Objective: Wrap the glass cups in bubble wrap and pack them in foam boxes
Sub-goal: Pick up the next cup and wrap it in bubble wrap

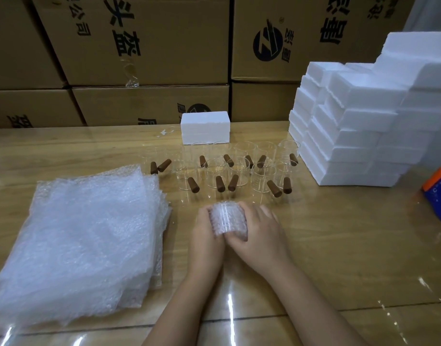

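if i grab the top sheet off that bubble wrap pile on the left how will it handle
Probably floppy: the bubble wrap pile lies in limp, uneven layers, edges splayed on the table. Likely very light, being thin clear film. Sheets look loosely stacked, so neighbours may slide along with it.

Cardboard boxes point(164, 33) carry sideways black print: "头盔", "公司", and a round logo point(267, 44).

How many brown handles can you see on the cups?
12 brown handles: seven along the back row, five in the front row. The bubble-wrapped cup held by the left hand and right hand may hide one more.
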Action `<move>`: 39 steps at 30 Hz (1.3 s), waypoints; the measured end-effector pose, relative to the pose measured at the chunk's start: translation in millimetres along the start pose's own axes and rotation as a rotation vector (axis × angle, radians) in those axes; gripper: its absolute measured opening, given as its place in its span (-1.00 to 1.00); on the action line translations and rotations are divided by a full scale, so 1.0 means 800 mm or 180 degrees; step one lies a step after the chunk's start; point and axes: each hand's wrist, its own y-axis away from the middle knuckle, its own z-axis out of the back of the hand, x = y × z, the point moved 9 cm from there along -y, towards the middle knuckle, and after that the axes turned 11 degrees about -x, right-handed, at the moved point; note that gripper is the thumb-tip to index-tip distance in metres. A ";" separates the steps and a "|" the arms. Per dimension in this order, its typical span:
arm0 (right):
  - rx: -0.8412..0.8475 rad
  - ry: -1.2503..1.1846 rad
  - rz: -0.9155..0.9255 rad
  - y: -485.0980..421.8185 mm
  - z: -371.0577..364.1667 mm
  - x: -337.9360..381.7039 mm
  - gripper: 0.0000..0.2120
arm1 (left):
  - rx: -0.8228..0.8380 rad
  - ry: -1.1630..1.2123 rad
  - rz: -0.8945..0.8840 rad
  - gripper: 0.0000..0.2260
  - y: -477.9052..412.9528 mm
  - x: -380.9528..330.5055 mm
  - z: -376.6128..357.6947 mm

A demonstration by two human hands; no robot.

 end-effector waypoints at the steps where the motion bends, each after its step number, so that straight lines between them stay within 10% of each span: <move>1: 0.0024 0.0007 -0.0014 0.001 -0.002 -0.001 -0.40 | -0.0027 0.0015 0.0031 -0.59 0.000 -0.001 0.001; 13: 0.0157 -0.0327 -0.0663 -0.005 0.006 -0.028 -0.65 | 0.0657 -0.0141 -0.0260 -0.40 0.013 -0.007 -0.013; 17: 0.0229 -0.0862 -0.1164 -0.007 0.026 -0.053 -0.72 | 0.1528 -0.0544 -0.1216 -0.11 0.030 -0.026 -0.031; 23: 0.1172 -0.0417 -0.0715 0.006 0.011 -0.042 -0.79 | 0.1177 -0.0829 -0.2607 -0.22 0.048 -0.064 -0.031; 27: 0.0981 -0.1094 -0.0634 0.003 0.019 -0.028 -0.70 | 0.1060 -0.0113 -0.1725 -0.44 0.035 -0.058 -0.022; 33: -0.1134 -0.0962 0.0720 -0.001 0.085 0.027 -0.66 | 0.0500 0.0154 -0.0560 -0.46 0.002 -0.022 -0.001; 39: -0.0581 -0.0535 0.1094 0.008 0.049 0.053 -0.51 | 0.0369 0.0203 -0.0639 -0.58 0.004 -0.030 0.005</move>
